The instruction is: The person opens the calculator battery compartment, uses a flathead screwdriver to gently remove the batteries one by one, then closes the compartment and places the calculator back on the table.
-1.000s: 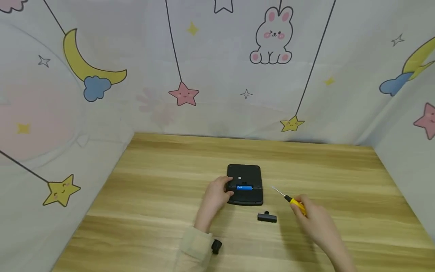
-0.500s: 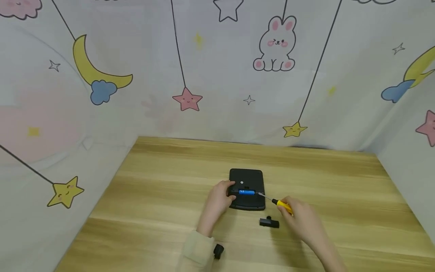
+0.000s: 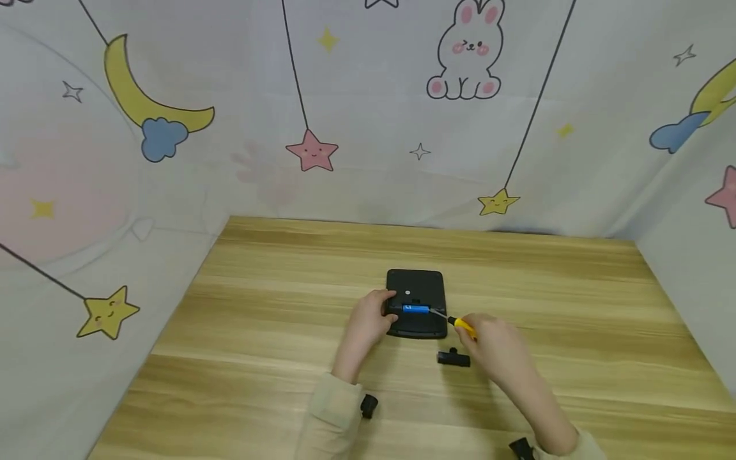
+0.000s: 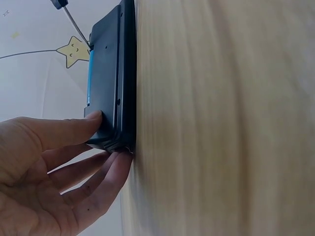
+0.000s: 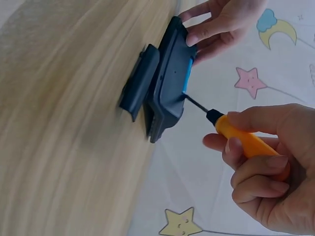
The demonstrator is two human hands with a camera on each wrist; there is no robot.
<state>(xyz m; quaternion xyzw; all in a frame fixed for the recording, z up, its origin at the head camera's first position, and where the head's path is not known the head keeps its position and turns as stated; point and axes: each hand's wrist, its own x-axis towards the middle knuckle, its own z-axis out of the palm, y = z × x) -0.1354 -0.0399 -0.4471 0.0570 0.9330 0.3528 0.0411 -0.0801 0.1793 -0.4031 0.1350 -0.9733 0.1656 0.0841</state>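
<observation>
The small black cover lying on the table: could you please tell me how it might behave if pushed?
The black cover looks like a thin, curved shell, so it is probably light and fairly stiff. Its protruding tab would likely hinder rolling, so it may slide or rock instead.

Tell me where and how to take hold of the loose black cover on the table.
Probably best to pinch the black cover across its narrow width, beside the small tab, coming down from the person's side. It is a slim strip with the tab midway along its far edge, and the black device lies beyond that edge.
</observation>
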